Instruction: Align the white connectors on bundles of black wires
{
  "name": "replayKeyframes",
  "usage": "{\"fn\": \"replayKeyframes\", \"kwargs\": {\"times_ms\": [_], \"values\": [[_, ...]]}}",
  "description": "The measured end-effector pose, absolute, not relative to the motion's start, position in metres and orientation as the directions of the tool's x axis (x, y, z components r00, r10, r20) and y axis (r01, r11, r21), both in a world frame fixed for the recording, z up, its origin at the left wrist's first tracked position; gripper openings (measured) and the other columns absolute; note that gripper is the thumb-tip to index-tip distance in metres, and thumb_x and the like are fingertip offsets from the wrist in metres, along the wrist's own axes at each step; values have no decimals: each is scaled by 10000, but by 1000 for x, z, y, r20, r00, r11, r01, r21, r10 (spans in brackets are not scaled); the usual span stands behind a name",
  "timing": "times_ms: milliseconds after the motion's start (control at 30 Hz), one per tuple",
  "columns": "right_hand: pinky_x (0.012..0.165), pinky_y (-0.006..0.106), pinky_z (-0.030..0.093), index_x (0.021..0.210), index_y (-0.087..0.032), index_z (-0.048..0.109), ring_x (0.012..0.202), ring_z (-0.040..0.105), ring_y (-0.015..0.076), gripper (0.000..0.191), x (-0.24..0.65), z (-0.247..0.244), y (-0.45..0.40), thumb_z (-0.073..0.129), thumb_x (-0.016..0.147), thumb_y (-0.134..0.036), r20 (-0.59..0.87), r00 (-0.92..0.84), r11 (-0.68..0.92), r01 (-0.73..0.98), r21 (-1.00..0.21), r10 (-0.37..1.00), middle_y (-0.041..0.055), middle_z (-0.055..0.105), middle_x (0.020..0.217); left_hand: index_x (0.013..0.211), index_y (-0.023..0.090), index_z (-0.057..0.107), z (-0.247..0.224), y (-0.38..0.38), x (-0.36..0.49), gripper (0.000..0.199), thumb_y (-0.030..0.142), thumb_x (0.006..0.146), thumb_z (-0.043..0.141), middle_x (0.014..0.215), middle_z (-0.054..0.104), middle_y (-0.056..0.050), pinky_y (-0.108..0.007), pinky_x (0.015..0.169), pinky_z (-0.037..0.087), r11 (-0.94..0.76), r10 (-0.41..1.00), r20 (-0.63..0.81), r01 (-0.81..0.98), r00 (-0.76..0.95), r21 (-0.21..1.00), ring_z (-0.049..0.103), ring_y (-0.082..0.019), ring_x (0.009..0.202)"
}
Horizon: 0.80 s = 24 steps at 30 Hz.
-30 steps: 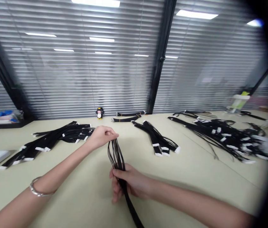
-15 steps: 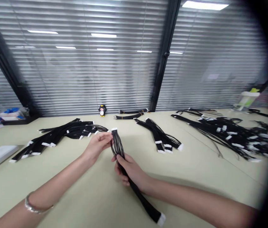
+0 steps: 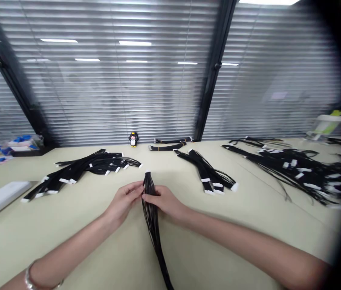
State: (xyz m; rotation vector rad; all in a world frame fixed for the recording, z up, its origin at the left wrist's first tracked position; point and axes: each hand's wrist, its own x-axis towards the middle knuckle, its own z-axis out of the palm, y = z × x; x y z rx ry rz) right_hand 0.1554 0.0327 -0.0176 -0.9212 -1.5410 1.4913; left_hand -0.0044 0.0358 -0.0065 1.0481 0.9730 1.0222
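A black wire harness (image 3: 152, 225) with many thin strands hangs in front of me, its white connector (image 3: 148, 172) pointing away at the top. My left hand (image 3: 125, 200) pinches its left side just below the connector. From the right, my right hand (image 3: 166, 201) grips the same stretch, thumb lying across the strands. The strands fan out under my fingers and gather lower down into a narrow black bundle. Its lower end runs out of the bottom of the view.
Black harnesses with white connectors lie in a left pile (image 3: 80, 169), a middle pile (image 3: 203, 169) and a large right pile (image 3: 303, 169). A penguin figurine (image 3: 133, 139) and tied bundles (image 3: 167, 147) sit by the window. At left are a white bar-shaped object (image 3: 3, 199) and a tray (image 3: 33, 151).
My right hand has slid up the harness towards the connector, beside my left hand. The strands now spread below my fingers, and the lower end has left the view.
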Motion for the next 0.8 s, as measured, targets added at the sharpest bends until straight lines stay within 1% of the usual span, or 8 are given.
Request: {"fn": "replayKeyframes", "kwargs": {"times_ms": [100,200,333,400,467,600,667,800], "values": [[620,238,366,845,-107,609,655,458,111,298,156,-21,35,580,759,-391,107,-412,108,-19,-994,905,29,545,745,1036,146,618,-8,32,-6,407,339,680,658,1119,591,-99,-266,925,424,185,953,-147,-124,266,975,548,-135,995],[649,245,371,870,-112,607,704,477,125,292,160,-20,30,558,781,-385,151,-397,166,5,-986,905,39,562,799,1029,147,624,-6,26,-7,398,352,688,647,1058,619,-94,-240,842,441,110,961,-103,-12,258,994,562,-113,889],[627,236,357,858,-122,603,684,465,119,260,164,-18,27,548,791,-368,132,-447,169,44,-985,885,23,551,770,1007,142,628,-4,24,-8,377,361,701,632,961,641,-84,-217,765,440,66,956,-81,62,283,996,560,-99,805],[614,232,349,853,-121,605,670,459,115,252,165,-18,28,552,791,-359,119,-453,162,56,-985,883,17,542,745,981,138,625,-6,25,-9,357,359,702,633,951,636,-83,-216,768,437,69,954,-78,41,290,997,557,-101,813],[642,237,363,881,-123,612,692,475,118,257,165,-19,29,559,790,-357,118,-449,150,35,-988,886,19,556,767,962,135,617,-9,26,-9,333,343,704,635,966,625,-82,-211,777,433,78,951,-72,-7,300,997,549,-96,827],[773,275,394,963,-128,619,832,533,150,307,163,-20,30,583,775,-368,111,-461,77,-93,-993,881,50,604,924,949,140,596,-12,28,-10,301,298,698,649,912,601,-52,-172,737,423,143,944,-98,-122,316,982,528,-58,776],[803,289,394,981,-127,620,875,543,165,323,163,-19,29,591,767,-368,93,-464,33,-136,-990,881,63,612,970,941,144,589,-13,29,-10,292,277,691,657,864,580,-31,-160,726,420,178,939,-117,-167,322,970,515,-42,744],[809,295,390,946,-122,628,868,542,168,294,162,-18,28,596,755,-344,67,-433,-2,-157,-988,899,64,616,942,903,142,586,-11,29,-12,252,238,683,662,833,552,-18,-157,730,421,219,936,-136,-234,325,947,506,-37,740]]}}
